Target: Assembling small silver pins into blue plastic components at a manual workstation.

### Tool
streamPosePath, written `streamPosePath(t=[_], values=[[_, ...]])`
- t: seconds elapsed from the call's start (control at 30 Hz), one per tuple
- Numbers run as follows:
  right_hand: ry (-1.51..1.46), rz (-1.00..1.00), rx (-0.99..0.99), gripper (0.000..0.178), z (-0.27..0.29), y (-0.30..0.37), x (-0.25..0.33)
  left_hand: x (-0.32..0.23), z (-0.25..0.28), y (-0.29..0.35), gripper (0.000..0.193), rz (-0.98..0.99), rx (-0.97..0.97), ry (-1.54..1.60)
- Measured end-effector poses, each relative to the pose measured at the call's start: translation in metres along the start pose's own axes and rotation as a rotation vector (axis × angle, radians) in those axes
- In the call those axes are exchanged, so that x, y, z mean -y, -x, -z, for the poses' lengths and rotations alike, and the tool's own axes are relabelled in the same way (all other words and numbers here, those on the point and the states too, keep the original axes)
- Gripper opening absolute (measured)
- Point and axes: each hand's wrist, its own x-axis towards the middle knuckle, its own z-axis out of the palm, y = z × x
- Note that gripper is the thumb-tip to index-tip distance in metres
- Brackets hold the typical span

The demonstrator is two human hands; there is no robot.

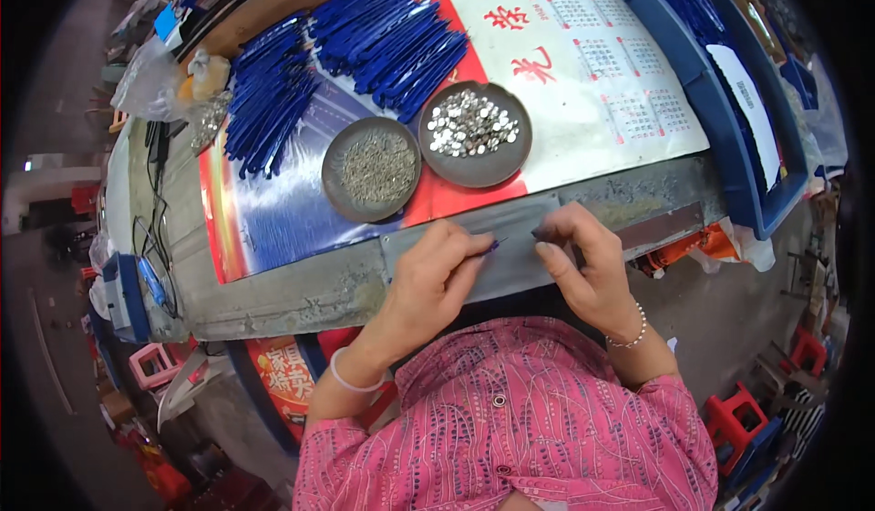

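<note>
My left hand point(439, 267) is closed in a pinch at the table's near edge. From its fingertips sticks out a small dark blue piece point(494, 246) with a thin tip; the rest of it is hidden by the fingers. A short way to the right, my right hand point(588, 260) is curled, thumb and index tips close together. Anything between those tips is too small to make out. Beyond both hands stand two round dark dishes: one dish point(334, 193) holds small metal pins point(378, 166), the other dish point(483, 172) holds shiny round metal bits point(472, 124).
Piles of slim dark blue pieces point(387, 37) point(273, 96) lie on a printed calendar sheet point(583, 137). A blue bin point(697, 101) with more blue pieces stands at the right. Plastic bags point(150, 82) and a dark cable point(157, 183) are on the left. Red stools point(734, 424) stand below.
</note>
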Motion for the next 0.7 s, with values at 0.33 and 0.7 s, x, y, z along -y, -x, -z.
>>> streamPosePath(t=[0.33,0.7], values=[[-0.123,-0.054,0.239,0.013,-0.018,-0.008,0.016,-0.020,0.004,0.039,0.020,0.296,-0.054,0.397],[-0.141,-0.016,0.279,0.012,-0.026,-0.004,0.019,-0.019,-0.001,0.053,0.016,0.318,-0.050,0.571]])
